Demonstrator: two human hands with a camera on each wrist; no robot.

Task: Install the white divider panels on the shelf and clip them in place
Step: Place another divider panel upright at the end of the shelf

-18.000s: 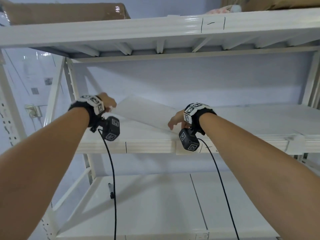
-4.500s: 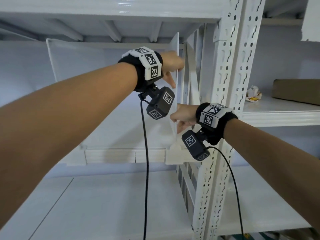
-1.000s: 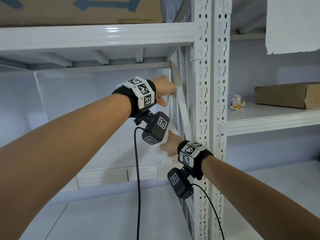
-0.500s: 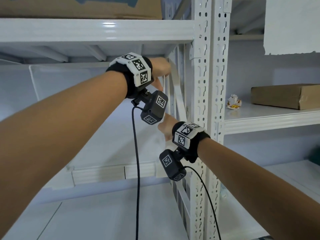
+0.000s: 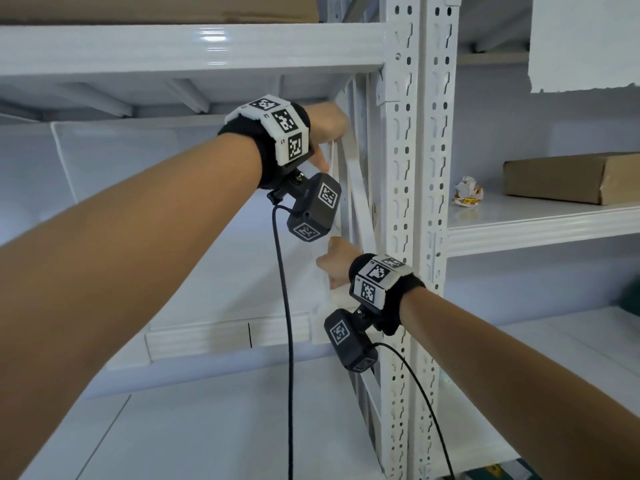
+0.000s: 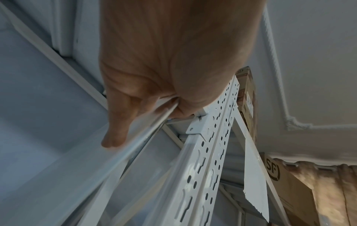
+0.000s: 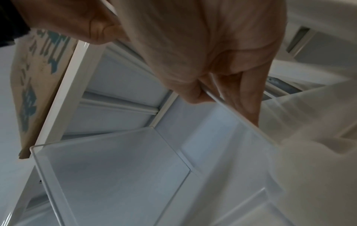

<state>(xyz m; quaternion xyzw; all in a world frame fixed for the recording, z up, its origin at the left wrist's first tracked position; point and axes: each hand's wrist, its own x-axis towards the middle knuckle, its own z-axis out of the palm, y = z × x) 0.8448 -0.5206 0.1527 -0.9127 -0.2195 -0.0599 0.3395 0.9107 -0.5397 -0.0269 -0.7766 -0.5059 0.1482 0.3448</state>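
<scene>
A white divider panel stands upright at the right end of the shelf bay, edge-on to me, just left of the perforated uprights. My left hand pinches its front edge near the top, under the upper shelf; the left wrist view shows thumb and fingers on either side of the edge. My right hand grips the same edge lower down, thumb and fingers round it. A second divider panel stands further left. A white clip sits on the shelf's front lip.
A diagonal brace runs behind the panel by the uprights. In the bay to the right lie a cardboard box and a crumpled wrapper. Another cardboard box sits on the top shelf. Wrist-camera cables hang over the lower shelf.
Both hands keep hold of the panel's front edge. Over the last second my left hand slid up it toward the upper shelf and my right hand rose a little.
</scene>
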